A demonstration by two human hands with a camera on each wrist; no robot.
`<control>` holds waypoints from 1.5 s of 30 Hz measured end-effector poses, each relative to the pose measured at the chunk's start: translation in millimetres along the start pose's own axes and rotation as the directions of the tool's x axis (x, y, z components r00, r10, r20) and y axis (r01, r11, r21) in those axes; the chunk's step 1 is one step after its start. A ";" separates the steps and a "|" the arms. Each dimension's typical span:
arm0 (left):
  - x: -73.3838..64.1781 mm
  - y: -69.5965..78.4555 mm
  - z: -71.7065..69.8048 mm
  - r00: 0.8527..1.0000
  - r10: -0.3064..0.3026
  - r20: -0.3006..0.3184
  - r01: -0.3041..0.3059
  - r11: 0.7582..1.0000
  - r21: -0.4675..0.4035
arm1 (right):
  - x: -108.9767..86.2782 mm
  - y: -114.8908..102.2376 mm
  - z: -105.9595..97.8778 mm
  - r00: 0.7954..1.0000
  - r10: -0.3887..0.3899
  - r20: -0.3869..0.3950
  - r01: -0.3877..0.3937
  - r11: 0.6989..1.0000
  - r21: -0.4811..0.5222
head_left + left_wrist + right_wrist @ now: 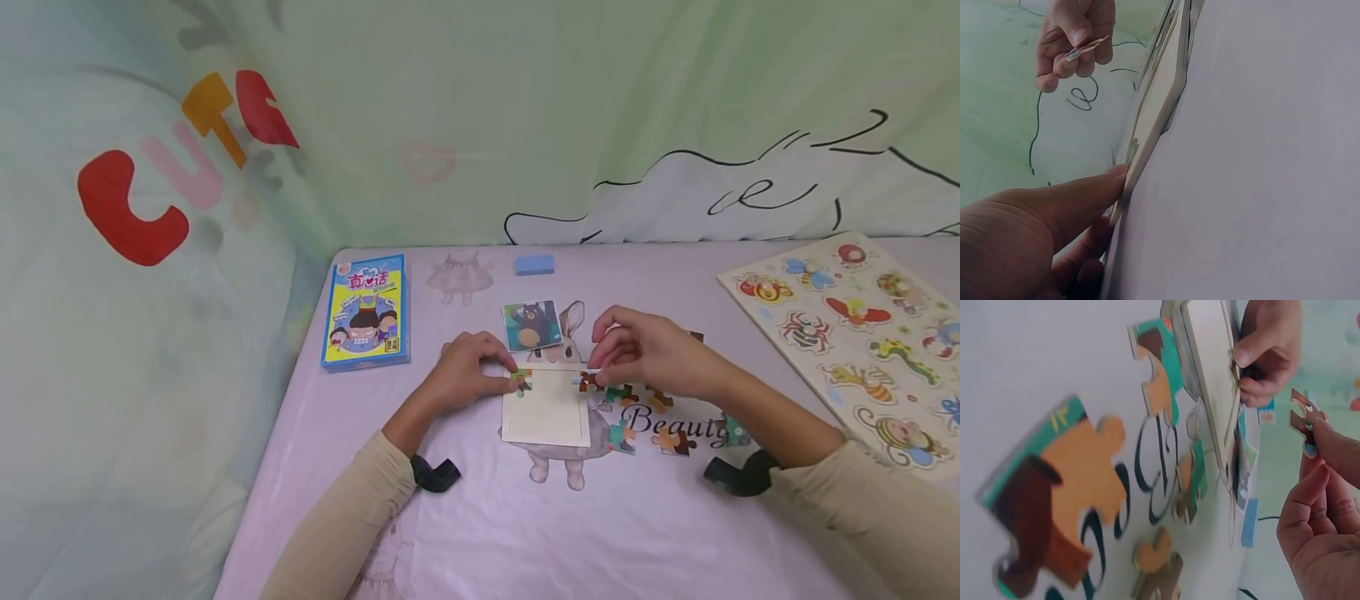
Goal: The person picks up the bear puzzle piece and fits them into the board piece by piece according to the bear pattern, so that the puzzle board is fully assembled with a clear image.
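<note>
A pale wooden puzzle tray [551, 421] lies flat on the cloth, with one jigsaw piece [524, 379] in its far left corner. My left hand [468, 371] grips the tray at that corner, the thumb close to the piece. Between thumb and fingertips, my right hand [648, 354] pinches a brown puzzle piece [1307, 419] over the tray's far right corner. In the right wrist view this piece is clear of the cloth. Loose puzzle pieces [673, 442] with brown, orange and teal parts lie right of the tray, several of them under the right forearm.
Just beyond the tray lies a bear picture [532, 325], with a blue block [534, 265] behind it. At the left stands a yellow and blue card box [365, 317]. A large wooden insect board [847, 333] lies at the right. Hanging cloth [465, 125] borders the table's far edge.
</note>
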State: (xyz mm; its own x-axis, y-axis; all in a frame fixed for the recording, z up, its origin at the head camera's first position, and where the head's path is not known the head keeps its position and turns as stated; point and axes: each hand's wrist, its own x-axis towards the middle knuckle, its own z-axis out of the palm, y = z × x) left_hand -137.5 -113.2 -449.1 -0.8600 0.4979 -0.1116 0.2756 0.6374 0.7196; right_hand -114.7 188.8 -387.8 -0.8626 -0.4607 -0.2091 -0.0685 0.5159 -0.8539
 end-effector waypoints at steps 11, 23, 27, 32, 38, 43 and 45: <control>0.2 -1.8 0.6 1.000 0.005 -0.017 -0.005 1.000 -0.005 | 6.9 -3.4 15.7 0.997 -0.048 0.064 0.044 0.997 0.061; 0.0 0.9 -1.1 1.000 0.004 -0.013 -0.004 1.000 -0.005 | 18.2 -1.8 28.0 0.992 -0.090 0.093 0.085 0.995 0.057; 0.1 1.1 -1.2 1.000 0.002 -0.010 -0.002 1.000 -0.004 | 21.4 -1.5 31.7 0.992 -0.080 0.096 0.076 0.996 0.047; 0.7 -1.2 -0.7 1.000 0.010 -0.012 -0.010 1.000 0.004 | 24.6 -3.5 35.7 0.993 -0.074 0.096 0.070 0.997 0.039; 1.0 -2.9 0.0 1.000 0.010 -0.010 -0.010 1.000 -0.003 | 28.7 -4.9 39.8 0.995 -0.058 0.086 0.057 0.998 0.010; 0.7 -3.1 -0.1 1.000 0.008 -0.008 -0.008 1.000 -0.008 | 31.1 -3.7 42.4 0.996 -0.034 0.078 0.034 0.999 0.001; 0.6 -2.8 -0.4 1.000 0.007 -0.008 -0.007 1.000 -0.005 | 31.8 -4.0 43.4 0.996 -0.042 0.077 0.042 0.999 0.006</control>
State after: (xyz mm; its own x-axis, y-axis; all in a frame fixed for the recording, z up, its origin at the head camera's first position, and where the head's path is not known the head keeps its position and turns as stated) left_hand -139.0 -114.9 -451.0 -0.8612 0.4981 -0.1012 0.2799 0.6310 0.7235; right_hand -120.1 140.8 -411.8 -0.8179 -0.5360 -0.2091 -0.1015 0.4922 -0.8646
